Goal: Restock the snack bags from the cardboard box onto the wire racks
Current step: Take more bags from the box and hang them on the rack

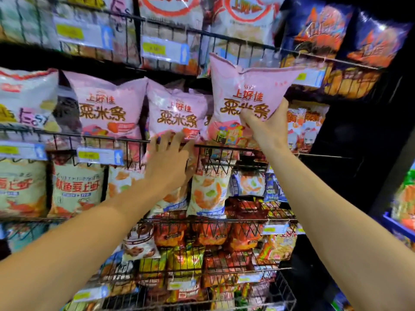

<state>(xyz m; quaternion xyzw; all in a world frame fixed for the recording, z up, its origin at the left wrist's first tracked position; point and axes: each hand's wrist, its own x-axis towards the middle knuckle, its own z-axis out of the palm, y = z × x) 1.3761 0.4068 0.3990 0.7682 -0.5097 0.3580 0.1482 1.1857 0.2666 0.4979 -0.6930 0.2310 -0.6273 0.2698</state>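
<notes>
My right hand [263, 125] grips the lower edge of a pink snack bag [247, 90] and holds it tilted above the right end of the middle wire rack [224, 149]. My left hand [168, 153] lies with straight fingers over the rack's front wire, touching the bottom of another pink bag [175, 111] that stands in the rack. A third pink bag [103, 104] stands to its left. The cardboard box is out of view.
Racks above hold white-and-red bags [170, 10] and blue bags [318, 28]. Below are beige bags [76, 187], white shrimp-chip bags [208, 194] and small red and yellow packs [213, 239]. Price tags [98, 156] clip to the rack fronts. A dark post [359, 131] bounds the right side.
</notes>
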